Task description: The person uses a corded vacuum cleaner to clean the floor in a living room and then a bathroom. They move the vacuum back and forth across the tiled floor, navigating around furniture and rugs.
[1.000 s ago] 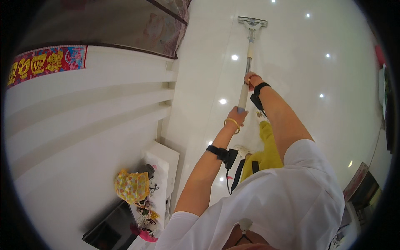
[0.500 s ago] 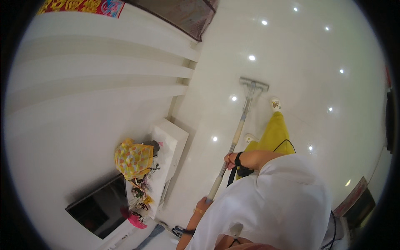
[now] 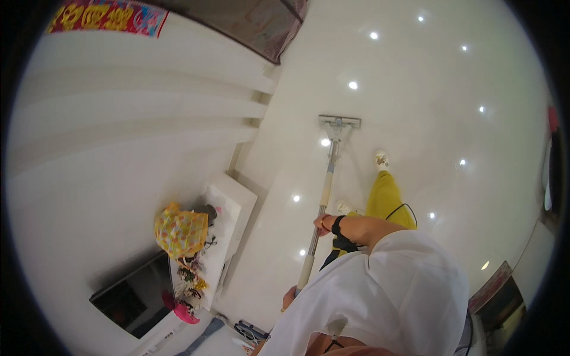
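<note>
A long-handled flat-head mop (image 3: 326, 188) slants from beside my body to the white tiled floor, its grey rectangular head (image 3: 339, 121) resting on the tiles ahead of my feet. My right hand (image 3: 322, 224), with a black band at the wrist, is closed round the metal middle of the handle. Lower down, near the handle's top end, my left hand (image 3: 289, 296) wraps round it beside a pale grip; the white shirt partly hides that forearm. Just right of the mop are my yellow trousers (image 3: 385, 193) and a pale patterned shoe (image 3: 381, 159).
A white cabinet (image 3: 240, 207) stands along the left wall, bearing a yellow patterned cloth (image 3: 181, 231) and several small items. Beside it is a black television (image 3: 136, 296). A dark-framed glass piece (image 3: 249, 24) stands at the upper left. Dark furniture (image 3: 502, 296) sits at the lower right.
The mop head has swept left across the floor and turned more level in the view. Both hands keep their hold on the handle. The whole view has shifted slightly.
</note>
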Demonstrator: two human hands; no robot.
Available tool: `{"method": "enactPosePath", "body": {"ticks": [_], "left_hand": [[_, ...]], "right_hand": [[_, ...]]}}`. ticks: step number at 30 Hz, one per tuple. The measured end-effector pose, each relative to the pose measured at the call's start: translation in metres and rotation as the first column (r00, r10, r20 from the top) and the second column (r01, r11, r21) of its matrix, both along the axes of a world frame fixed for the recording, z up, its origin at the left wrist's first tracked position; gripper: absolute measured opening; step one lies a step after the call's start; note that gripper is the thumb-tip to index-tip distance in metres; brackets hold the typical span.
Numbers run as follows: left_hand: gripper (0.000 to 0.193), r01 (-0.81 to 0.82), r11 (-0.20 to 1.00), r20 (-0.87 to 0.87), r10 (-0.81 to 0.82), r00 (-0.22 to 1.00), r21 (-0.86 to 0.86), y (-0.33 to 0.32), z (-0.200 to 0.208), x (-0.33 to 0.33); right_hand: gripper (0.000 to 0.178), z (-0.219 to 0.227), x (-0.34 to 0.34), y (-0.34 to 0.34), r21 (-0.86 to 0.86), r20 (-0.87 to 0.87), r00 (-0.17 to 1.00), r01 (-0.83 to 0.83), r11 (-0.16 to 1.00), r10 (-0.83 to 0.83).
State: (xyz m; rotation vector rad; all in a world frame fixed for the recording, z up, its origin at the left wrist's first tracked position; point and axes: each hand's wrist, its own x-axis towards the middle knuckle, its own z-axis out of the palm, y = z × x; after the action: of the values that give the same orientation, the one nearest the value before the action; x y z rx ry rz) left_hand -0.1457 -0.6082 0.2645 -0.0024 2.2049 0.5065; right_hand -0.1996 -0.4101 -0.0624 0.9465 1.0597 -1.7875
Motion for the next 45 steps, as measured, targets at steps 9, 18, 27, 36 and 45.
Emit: {"method": "enactPosePath", "body": {"ticks": [9,18,27,36,45], "left_hand": [[0.026,0.198,0.971,0.152,-0.217,0.964,0.131,0.398,-0.101,-0.139],[0.035,0.139,0.961,0.268,-0.203,0.942,0.238,0.585,-0.165,-0.118],[0.045,0.218,0.955,-0.053,-0.212,0.976,0.202,0.452,-0.171,-0.113],[0.046,-0.002,0.983,-0.122,0.025,0.992,0.184,0.134,-0.130,-0.122],[0.041,-0.479,0.876,0.217,0.478,0.851,-0.053,-0.178,-0.084,0.036]], "right_hand": [[0.039,-0.001,-0.113,0.387,0.610,-0.226,0.910,0.410,0.678,-0.347],[0.037,-0.032,-0.068,0.549,0.848,-0.165,0.978,0.074,0.524,0.130],[0.040,0.041,-0.069,0.434,0.268,-0.073,0.696,0.703,0.658,-0.714],[0.070,0.055,-0.125,0.112,0.237,-0.022,0.926,0.371,0.898,-0.377],[0.039,0.043,-0.013,-0.243,0.054,0.072,0.958,-0.282,0.958,0.278]]}}
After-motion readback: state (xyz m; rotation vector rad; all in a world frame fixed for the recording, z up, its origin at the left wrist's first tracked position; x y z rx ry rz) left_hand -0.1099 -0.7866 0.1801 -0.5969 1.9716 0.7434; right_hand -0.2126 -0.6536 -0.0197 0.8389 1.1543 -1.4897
